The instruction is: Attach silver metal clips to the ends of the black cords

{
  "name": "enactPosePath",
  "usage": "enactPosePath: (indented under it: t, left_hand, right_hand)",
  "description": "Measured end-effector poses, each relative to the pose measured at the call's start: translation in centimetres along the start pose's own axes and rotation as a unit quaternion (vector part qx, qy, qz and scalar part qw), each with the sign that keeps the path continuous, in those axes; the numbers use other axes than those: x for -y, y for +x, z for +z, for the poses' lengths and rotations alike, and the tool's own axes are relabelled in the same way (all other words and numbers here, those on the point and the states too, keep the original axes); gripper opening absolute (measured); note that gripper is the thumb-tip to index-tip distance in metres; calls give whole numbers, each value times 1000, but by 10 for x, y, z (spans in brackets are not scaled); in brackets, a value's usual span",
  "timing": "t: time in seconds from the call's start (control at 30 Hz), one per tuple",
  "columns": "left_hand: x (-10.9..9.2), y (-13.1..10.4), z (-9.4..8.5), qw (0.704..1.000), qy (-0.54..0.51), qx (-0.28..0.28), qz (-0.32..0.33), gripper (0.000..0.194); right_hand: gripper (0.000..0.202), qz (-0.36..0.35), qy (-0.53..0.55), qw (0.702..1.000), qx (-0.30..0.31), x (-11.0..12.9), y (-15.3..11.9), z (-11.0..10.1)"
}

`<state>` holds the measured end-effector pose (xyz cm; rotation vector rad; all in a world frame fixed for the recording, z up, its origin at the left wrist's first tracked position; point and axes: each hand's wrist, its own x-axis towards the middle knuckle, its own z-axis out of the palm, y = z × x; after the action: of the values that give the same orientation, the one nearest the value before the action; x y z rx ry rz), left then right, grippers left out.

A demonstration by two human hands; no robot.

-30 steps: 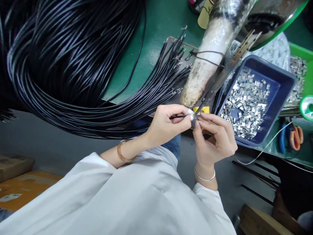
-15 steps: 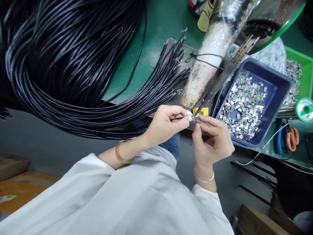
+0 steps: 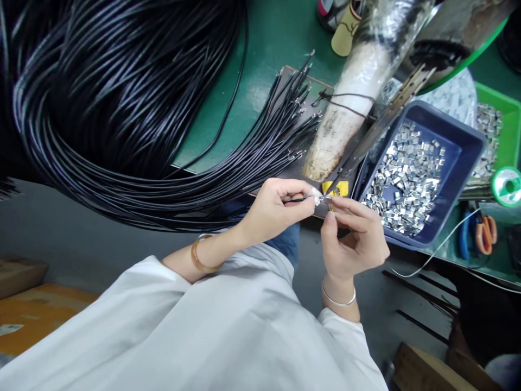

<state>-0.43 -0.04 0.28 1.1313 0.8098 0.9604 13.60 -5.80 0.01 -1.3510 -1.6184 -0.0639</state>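
My left hand (image 3: 280,205) pinches a black cable (image 3: 299,200) near its end, with a white wrap on one fingertip. A small metal connector (image 3: 324,199) pokes out past those fingers. Just to the right, my right hand (image 3: 353,231) has thumb and forefinger curled close around something thin and small that I cannot make out. The tip of a slanted dark metal soldering iron (image 3: 345,168) comes down right by the connector. Under it lies a yellow pad (image 3: 340,188).
A thick bundle of black cables (image 3: 134,179) covers the left, stripped ends on a board. A white duct (image 3: 337,122) hangs above. At right are a blue bin (image 3: 456,157) of small metal parts, a green bin (image 3: 513,122), a spool (image 3: 507,186) and orange-handled pliers (image 3: 484,234).
My right thumb and fingertips have shifted slightly apart from the connector, which shows more now. My left hand keeps its hold on the cable. The whole view has drifted slightly.
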Motion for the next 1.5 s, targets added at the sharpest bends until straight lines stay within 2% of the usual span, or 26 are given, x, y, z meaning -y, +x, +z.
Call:
enactPosePath:
  t: [0.17, 0.4, 0.7, 0.93, 1.07, 1.3, 1.5]
  left_hand:
    - [-4, 2, -3, 998, -31, 28, -41, 9]
    - [-6, 3, -5, 993, -75, 37, -79, 11]
    - [-7, 5, -3, 997, -65, 14, -37, 6]
    - [-9, 4, -7, 996, -47, 15, -68, 9]
    - [-8, 4, -8, 996, -39, 21, -80, 10]
    - [-8, 3, -3, 997, -47, 16, -59, 7]
    - [-10, 4, -3, 998, -47, 5, -43, 7]
  right_hand:
    - [21, -26, -62, 998, -9, 3, 1, -1]
    - [23, 5, -20, 1000, 2, 0, 4, 1]
    - [23, 16, -4, 1000, 19, 3, 11, 0]
    - [23, -2, -6, 1000, 28, 5, 13, -1]
    - [22, 10, 6, 1000, 28, 3, 9, -1]
    - [16, 14, -29, 999, 36, 3, 11, -3]
    - [18, 12, -3, 999, 32, 5, 17, -2]
